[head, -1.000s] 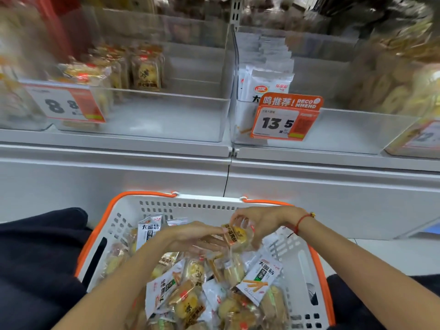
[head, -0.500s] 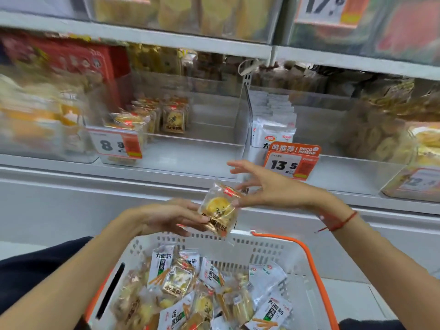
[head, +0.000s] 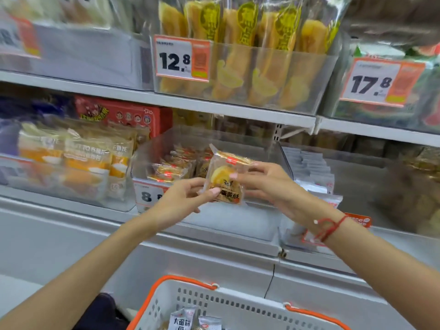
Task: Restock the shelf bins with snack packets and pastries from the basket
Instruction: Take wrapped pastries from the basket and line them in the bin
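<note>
At far left on the middle shelf, blurred orange-and-white bread packets (head: 78, 158) fill a clear bin, a red box (head: 126, 115) standing behind them. Just right of them sits the clear shelf bin (head: 238, 139) with the "8" price tag (head: 148, 196), a few wrapped pastries (head: 171, 170) lying at its left side. In front of that bin, my left hand (head: 183, 201) pinches the lower left corner of a wrapped pastry packet (head: 226, 177) between thumb and curled fingers. The packet stands upright in the air at the bin's front edge, its yellow pastry visible through the clear wrapper. My right hand (head: 269, 184), a red string bracelet (head: 329, 226) at the wrist, grips the packet's right side, thumb on the front and fingers around the top edge. Right of my hands, white snack packets (head: 312, 170) stand in a row in the neighbouring bin. Above, long yellow bagged snacks (head: 238, 44) stand behind a "12.8" tag (head: 182, 58), with a "17.8" tag (head: 381, 82) further right. At the bottom, the white basket (head: 238, 306) with orange rim holds more snack packets (head: 181, 320).
</note>
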### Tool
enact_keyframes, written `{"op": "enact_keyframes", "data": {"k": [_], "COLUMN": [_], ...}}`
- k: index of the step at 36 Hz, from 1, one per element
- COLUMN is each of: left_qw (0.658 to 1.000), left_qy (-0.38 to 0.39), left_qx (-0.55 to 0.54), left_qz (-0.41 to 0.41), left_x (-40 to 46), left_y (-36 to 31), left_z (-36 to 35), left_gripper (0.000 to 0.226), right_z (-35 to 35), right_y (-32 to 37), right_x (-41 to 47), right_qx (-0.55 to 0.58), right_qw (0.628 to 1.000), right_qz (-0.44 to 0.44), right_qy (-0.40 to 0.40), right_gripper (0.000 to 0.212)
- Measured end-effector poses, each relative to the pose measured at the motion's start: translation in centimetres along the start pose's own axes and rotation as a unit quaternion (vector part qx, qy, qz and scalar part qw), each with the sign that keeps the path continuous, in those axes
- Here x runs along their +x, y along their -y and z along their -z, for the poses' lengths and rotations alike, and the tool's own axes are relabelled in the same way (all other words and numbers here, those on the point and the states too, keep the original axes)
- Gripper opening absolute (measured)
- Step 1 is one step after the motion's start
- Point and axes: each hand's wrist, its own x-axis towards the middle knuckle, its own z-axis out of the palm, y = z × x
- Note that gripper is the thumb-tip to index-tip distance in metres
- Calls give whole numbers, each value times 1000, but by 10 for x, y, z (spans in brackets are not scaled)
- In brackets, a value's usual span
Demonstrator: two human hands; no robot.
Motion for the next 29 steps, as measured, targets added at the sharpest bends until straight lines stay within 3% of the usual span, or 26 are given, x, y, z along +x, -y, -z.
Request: {"op": "enact_keyframes", "data": {"k": [3, 6, 9, 14, 16, 20, 22, 26, 29], "left_qw": [977, 905, 844, 830, 828, 828, 828, 833, 830], "left_qy": [-93, -213, -190, -197, -191, -180, -179, -180, -184], "left_qx": [182, 364, 501, 520, 527, 531, 532, 523, 527], "left_qz": [-57, -53, -14, -27, -14, -3, 4, 11, 9], "left_x": [17, 30, 43, 51, 52, 52, 53, 54, 54], "left_y": [2, 14, 41, 66, 64, 64, 65, 65, 65], "left_z": [16, 40, 59, 60, 60, 61, 60, 59, 58], "left_gripper": [35, 31, 35, 79, 87, 90, 85, 73, 86], "right_z": [-4, -7, -15, -39, -47, -58, -56, -50, -56], "right_y": [6, 5, -6, -37, -49, -61, -63, -66, -65], "right_x": [30, 64, 98, 152, 168, 184, 186, 192, 191], "right_qx": [-10, -38, -93, -173, -184, -262, -324, -316, -232], "right_qw": [1000, 999, 994, 981, 977, 957, 938, 939, 960], "right_qz": [6, -12, -38, -78, -85, -78, -94, -126, -154], "right_qy": [-11, -31, -42, -49, -60, -94, -75, -56, -30], "right_gripper": [31, 31, 20, 33, 34, 31, 29, 8, 35]}}
